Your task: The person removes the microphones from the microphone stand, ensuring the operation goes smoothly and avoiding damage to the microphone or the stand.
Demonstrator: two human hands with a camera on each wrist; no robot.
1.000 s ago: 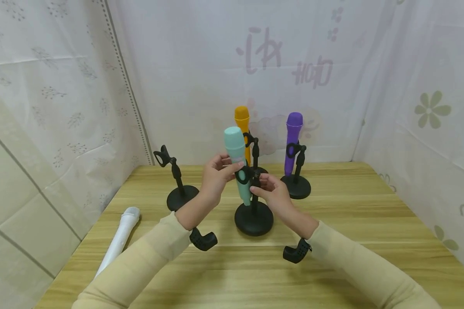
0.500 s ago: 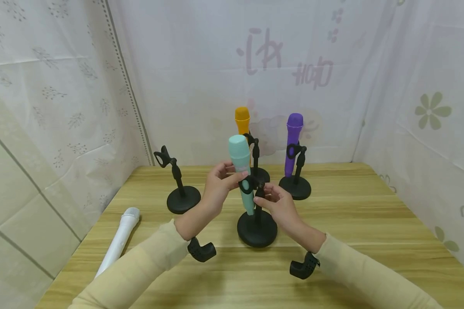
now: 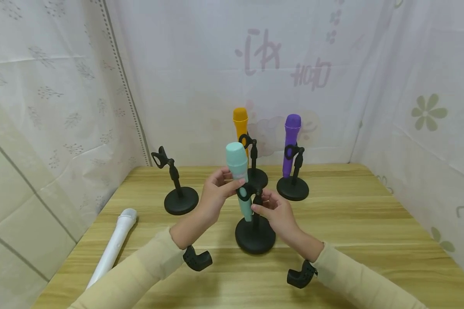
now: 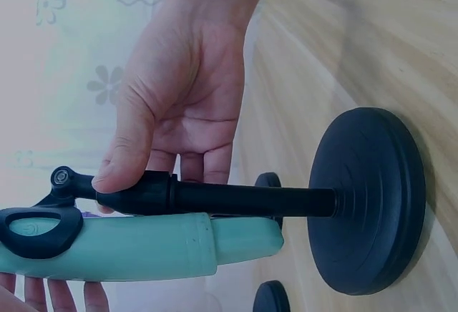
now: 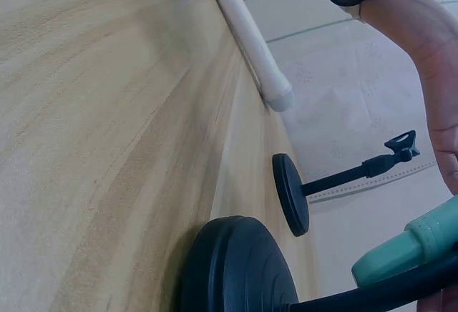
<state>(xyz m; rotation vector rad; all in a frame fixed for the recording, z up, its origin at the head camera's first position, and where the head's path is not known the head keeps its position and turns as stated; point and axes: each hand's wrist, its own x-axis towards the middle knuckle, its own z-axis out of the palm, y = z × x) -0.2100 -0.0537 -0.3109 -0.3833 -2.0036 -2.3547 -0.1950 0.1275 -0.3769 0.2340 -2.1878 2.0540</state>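
A mint-green microphone [image 3: 236,161] sits in the ring clip of a black desk stand [image 3: 255,236], tilted slightly with its head up. My left hand [image 3: 216,191] holds the microphone by its body, thumb in front near the clip and fingers behind. On the other side, my right hand [image 3: 279,213] pinches the stand's upright just below the clip joint. The left wrist view shows that right thumb and the black upright [image 4: 250,199] up close, with the microphone's narrow tail [image 4: 247,239] alongside. The round base [image 4: 368,201] stands close over the wooden table.
Behind, an orange microphone [image 3: 240,120] and a purple microphone [image 3: 292,128] stand in black stands. A bare black stand [image 3: 181,200] is at back left. A white microphone [image 3: 114,244] lies near the table's left edge. Patterned curtains [image 3: 201,86] enclose the back and sides.
Both hands have brought the mint-green microphone and its stand toward the front edge of the table. The other microphones and stands stay where they were.
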